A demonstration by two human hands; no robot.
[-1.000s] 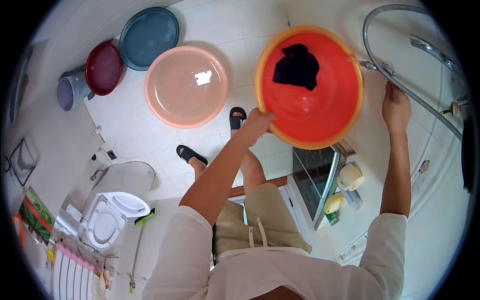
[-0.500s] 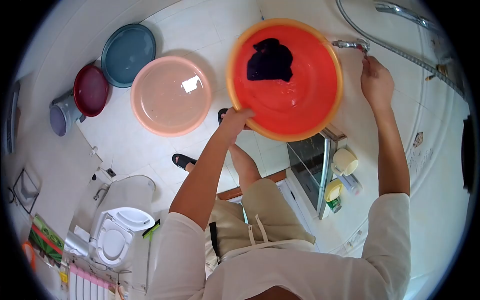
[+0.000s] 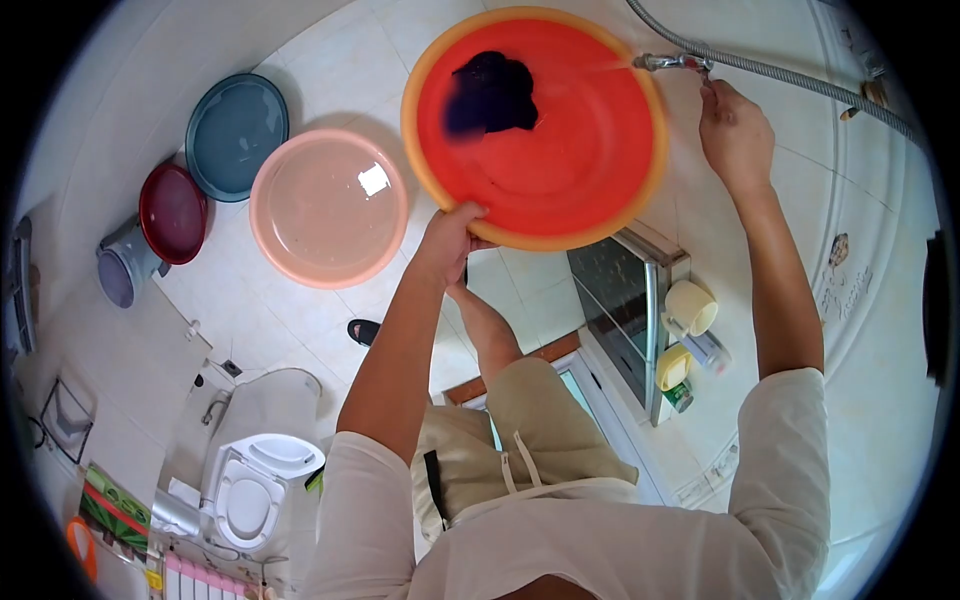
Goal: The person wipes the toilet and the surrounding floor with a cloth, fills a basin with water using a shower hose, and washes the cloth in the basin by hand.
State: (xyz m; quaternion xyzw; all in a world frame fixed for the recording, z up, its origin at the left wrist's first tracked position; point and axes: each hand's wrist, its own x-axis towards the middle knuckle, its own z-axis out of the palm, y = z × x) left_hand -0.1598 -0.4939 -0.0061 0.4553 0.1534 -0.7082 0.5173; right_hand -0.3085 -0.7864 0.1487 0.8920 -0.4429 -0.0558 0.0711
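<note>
A large red basin (image 3: 570, 200) with an orange rim hangs in front of me, tilted so its inside faces up. My left hand (image 3: 449, 240) grips the near-left rim, thumb over the edge and fingers underneath. Inside, toward the upper left, lies a dark navy cloth (image 3: 505, 95), blurred at its lower left. At the basin's right edge a chrome wall faucet (image 3: 672, 62) points inward, and a thin streak of water runs from its spout. The fingers of my right hand (image 3: 737, 133) are closed on the faucet handle.
On the tiled floor to the left stand a pink basin (image 3: 275, 205) holding water, a teal basin (image 3: 237, 137), a maroon basin (image 3: 173, 213) and a grey bucket (image 3: 125, 262). A toilet (image 3: 248, 497) is lower left. Cream mugs (image 3: 690, 306) stand by a glass-fronted cabinet (image 3: 612, 285). A shower hose (image 3: 760, 70) crosses upper right.
The view has shifted; the red basin and faucet now appear higher and further left. A water streak shows at the spout, and the cloth's edge is blurred. Both hands keep their holds.
</note>
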